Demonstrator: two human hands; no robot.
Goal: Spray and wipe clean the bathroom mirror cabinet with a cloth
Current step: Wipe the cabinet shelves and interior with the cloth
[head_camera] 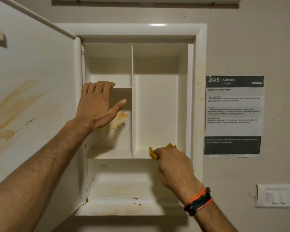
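Beige bathroom wall frames the open mirror cabinet (139, 29). Inside it, the left hand (97, 106) rests with fingers spread over the small upper-left shelf; the right hand (172, 166) pinches a yellow cloth (153, 154) on the cabinet's lower right compartment floor. Orange stains (115, 125) mark its left back panel.

A: Any readable text?
B: Only on the printed sheet (233, 116) taped to the wall, at 3 o'clock from the cabinet (200, 91). Dark header reads "2645" and "BATHROOM".
A: Below that?
B: Title "Replace Toilet Paper". Small paragraphs underneath and the white lines in the dark bottom band are too blurred to read reliably.
A: Elsewhere?
B: Nothing legible.
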